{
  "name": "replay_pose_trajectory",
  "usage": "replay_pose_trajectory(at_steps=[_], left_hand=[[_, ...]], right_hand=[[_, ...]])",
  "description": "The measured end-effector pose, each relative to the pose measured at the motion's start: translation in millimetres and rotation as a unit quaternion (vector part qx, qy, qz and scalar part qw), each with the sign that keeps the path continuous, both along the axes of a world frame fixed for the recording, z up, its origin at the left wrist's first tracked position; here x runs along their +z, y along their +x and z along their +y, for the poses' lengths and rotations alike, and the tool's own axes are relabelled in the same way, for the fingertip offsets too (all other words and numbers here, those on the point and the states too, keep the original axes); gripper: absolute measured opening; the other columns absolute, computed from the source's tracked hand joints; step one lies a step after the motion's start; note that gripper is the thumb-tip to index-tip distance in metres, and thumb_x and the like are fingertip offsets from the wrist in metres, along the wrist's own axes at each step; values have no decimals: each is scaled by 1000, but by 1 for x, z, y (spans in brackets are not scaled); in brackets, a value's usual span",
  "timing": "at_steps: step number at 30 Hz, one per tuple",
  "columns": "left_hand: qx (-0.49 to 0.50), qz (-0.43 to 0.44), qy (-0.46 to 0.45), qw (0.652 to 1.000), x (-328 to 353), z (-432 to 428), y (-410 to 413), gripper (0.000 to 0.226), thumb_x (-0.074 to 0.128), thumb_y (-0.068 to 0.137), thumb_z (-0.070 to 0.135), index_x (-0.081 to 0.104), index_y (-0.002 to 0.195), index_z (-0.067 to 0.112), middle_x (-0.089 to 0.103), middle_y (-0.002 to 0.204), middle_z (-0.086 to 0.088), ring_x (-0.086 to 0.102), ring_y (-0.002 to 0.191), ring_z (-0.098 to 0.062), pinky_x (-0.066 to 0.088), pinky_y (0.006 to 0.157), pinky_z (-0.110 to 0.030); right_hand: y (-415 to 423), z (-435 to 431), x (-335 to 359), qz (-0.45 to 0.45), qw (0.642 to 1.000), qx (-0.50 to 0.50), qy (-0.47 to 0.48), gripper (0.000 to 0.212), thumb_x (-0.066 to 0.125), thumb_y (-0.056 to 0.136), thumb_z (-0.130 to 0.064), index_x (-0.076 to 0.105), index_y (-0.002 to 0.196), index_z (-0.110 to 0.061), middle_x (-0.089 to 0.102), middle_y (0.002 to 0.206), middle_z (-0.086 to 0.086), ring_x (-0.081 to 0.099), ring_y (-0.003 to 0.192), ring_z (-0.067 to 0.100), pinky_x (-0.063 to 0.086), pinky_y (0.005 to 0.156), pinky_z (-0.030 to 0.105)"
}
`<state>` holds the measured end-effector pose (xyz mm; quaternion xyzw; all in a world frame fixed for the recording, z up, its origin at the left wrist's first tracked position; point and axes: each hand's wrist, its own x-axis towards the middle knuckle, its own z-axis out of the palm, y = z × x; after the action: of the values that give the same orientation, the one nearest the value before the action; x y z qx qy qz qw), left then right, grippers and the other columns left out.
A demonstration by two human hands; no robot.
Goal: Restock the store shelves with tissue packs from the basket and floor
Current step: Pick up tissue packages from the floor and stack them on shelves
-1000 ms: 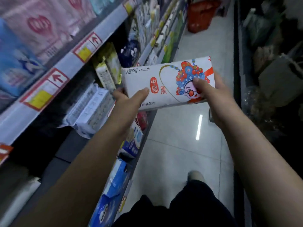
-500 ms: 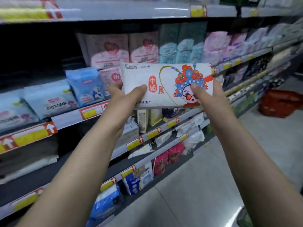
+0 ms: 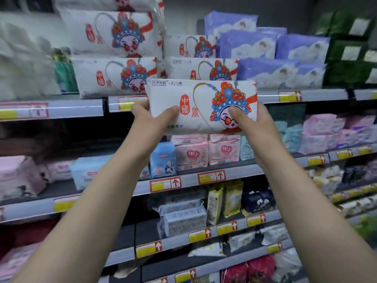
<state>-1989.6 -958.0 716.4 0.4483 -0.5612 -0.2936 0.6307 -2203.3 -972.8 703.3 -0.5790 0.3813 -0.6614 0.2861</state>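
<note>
A white tissue pack [image 3: 201, 103] printed with a red-and-blue opera-mask cartoon is held up in front of the upper shelf edge [image 3: 318, 96]. My left hand [image 3: 152, 119] grips its left end, thumb on the front face. My right hand [image 3: 250, 121] grips its right end, thumb pressed on the cartoon face. Matching tissue packs [image 3: 116, 76] lie stacked on the upper shelf directly behind and to the left of the held pack. The held pack sits level, just below the stacked pack [image 3: 202, 68] behind it.
Purple packs [image 3: 281, 64] and dark green packs [image 3: 350, 58] fill the upper shelf to the right. Pink packs [image 3: 206, 151] and blue packs [image 3: 163, 160] stand on the shelf below my hands. Lower shelves hold mixed small goods with yellow price tags along every rail.
The view swung from the aisle floor to facing the shelves. Both hands raised the tissue pack from lower-shelf height up to the upper shelf with the matching packs.
</note>
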Motion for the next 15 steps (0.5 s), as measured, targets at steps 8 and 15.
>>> replay_pose_trajectory(at_steps=[8, 15], left_hand=[[21, -27, -100, 994, 69, -35, 8, 58, 63, 92, 36, 26, 131, 15, 50, 112, 12, 50, 94, 5, 39, 71, -13], [23, -68, -158, 985, 119, -82, -7, 61, 61, 94, 28, 22, 139, 13, 44, 126, 3, 49, 106, -9, 40, 68, -10]], right_hand=[[14, -42, 72, -17, 997, -14, -78, 50, 73, 73, -43, 61, 118, -22, 71, 114, -3, 68, 103, 12, 54, 90, 32], [-3, -91, 126, 11, 991, -46, -123, 40, 71, 87, -34, 56, 122, -22, 68, 117, -4, 64, 109, 13, 53, 95, 35]])
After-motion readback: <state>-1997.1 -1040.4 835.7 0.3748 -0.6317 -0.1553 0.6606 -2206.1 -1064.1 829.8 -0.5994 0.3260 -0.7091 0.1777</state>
